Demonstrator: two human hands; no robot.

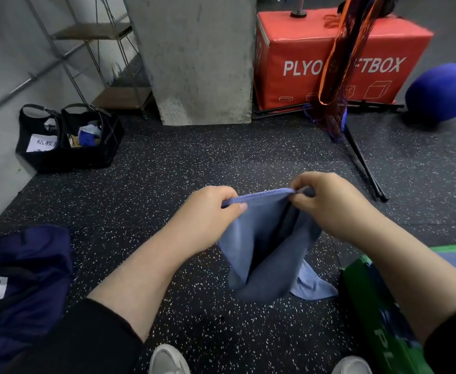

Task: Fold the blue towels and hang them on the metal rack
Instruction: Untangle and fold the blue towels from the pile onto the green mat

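A blue towel [264,247] hangs in front of me over the speckled floor. My left hand [208,214] grips its top edge at the left corner. My right hand [326,201] pinches the same edge at the right corner, close to the left hand. The cloth sags in loose folds between them, and its lower end trails on the floor at the right. A metal rack [97,52] with wooden shelves stands against the wall at the back left, well away from both hands.
A concrete pillar [200,58] rises straight ahead. Behind it to the right sit a red plyo box [335,52], a hanging net [340,63] and a blue ball [443,90]. Black bags [67,139] lie at the left wall, a dark blue bag [21,287] near left, a green box [383,317] near right.
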